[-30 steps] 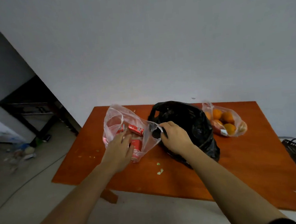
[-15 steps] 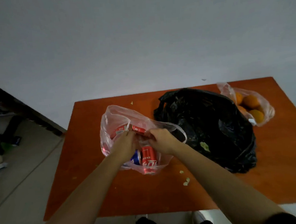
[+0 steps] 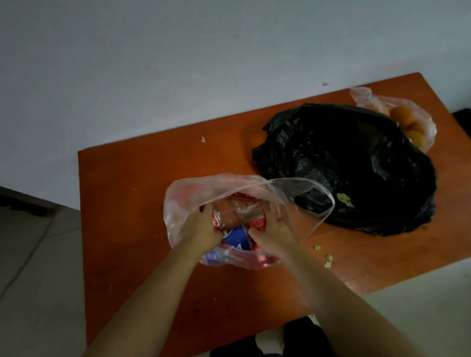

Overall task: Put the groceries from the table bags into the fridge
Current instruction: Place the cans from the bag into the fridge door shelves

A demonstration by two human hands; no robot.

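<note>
Fingers of both hands curl inside the clear bag (image 3: 191,198) on the table (image 3: 134,185). The left hand (image 3: 201,231) grips a red can (image 3: 218,221); the right hand (image 3: 271,231) clasps another can (image 3: 257,224), mostly hidden. A blue can (image 3: 235,237) lies between them. The black bag (image 3: 347,165) sits nearby, partly covering the oranges (image 3: 412,129).

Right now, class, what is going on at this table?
A person stands at an orange table unpacking groceries. Both hands are inside the clear bag of drink cans: the left hand is closed on a red can, and the right hand reaches in beside it, its grip hidden by the plastic. A blue can lies between them. The black bag and the bag of oranges sit untouched further right. No can is out yet.
</note>
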